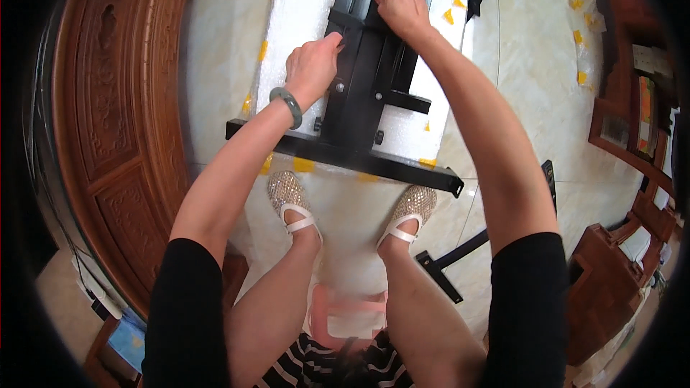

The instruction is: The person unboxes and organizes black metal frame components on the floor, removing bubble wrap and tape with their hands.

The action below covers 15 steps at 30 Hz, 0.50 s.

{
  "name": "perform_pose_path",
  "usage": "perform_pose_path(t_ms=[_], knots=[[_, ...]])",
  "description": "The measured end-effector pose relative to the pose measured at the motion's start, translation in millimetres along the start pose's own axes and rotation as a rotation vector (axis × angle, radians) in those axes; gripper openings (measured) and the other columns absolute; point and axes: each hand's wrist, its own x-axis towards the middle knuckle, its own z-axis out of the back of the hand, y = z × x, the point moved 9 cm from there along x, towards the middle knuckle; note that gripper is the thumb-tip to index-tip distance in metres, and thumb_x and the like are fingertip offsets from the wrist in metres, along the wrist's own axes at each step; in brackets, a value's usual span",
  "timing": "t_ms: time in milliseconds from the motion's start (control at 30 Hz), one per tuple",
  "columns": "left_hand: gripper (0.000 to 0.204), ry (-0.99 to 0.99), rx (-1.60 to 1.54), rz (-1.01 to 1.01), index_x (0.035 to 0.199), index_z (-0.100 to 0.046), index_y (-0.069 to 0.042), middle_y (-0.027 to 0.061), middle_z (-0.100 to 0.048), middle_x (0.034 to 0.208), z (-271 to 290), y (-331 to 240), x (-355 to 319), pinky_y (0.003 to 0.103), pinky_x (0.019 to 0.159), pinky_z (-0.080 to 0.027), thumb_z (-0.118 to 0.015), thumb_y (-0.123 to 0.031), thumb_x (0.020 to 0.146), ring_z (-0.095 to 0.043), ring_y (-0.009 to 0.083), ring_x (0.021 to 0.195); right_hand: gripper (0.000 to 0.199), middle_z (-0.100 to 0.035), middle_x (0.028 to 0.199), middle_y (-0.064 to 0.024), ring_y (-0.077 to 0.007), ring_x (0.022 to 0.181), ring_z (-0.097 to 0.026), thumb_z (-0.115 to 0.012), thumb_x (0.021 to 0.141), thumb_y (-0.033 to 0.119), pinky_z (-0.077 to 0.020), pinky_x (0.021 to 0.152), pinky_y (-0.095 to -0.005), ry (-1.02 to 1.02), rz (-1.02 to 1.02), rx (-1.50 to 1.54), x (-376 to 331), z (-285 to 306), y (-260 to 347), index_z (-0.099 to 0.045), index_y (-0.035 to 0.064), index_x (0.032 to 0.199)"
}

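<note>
A black metal frame (352,118) of square tubes and a wide cross foot lies on a white foam sheet (295,11) in front of me. At its left edge, my left hand (313,68) is closed in a pinch. Something small and thin shows at its fingertips, but I cannot make it out. Farther up, my right hand (404,7) has its fingers curled down over the frame's tubes, which hide the fingertips' far side. Silver bolts (340,88) and a black knob (379,137) sit on the frame between my hands and the cross foot.
Below right, a loose black metal bar with a flat end plate (440,276) lies on the tiled floor. A carved wooden cabinet (108,100) lines the left, wooden shelves (625,115) the right. Beneath me is a pink stool (320,316). Clear wrap with yellow tape (586,36) lies at upper right.
</note>
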Motion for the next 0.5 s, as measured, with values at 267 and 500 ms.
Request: perform_pose_path(t_ms=[267,500], knots=[[0.018,-0.037,-0.139,-0.051,0.082,-0.055,-0.003,0.0195,-0.058,0.069,5,6,-7,0.044,0.057,-0.044,-0.055,-0.019,0.091,-0.058,0.0389,0.066,0.024,-0.066,0.079,-0.0169,-0.0341,0.076,-0.063,-0.070,0.078,0.027,-0.0497,0.069,-0.0390,0.054,-0.200,0.398,-15,11,-13,-0.071,0.0033,0.083],[0.026,-0.239,-0.455,-0.027,0.073,-0.058,0.005,0.0124,-0.057,0.096,17,3,3,0.032,0.066,-0.045,-0.059,-0.016,0.088,-0.057,0.0238,0.076,0.022,-0.068,0.077,-0.0084,-0.0146,0.067,-0.063,-0.073,0.080,0.021,-0.0494,0.065,-0.0267,-0.063,-0.378,0.637,-60,29,3,-0.069,0.0007,0.087]])
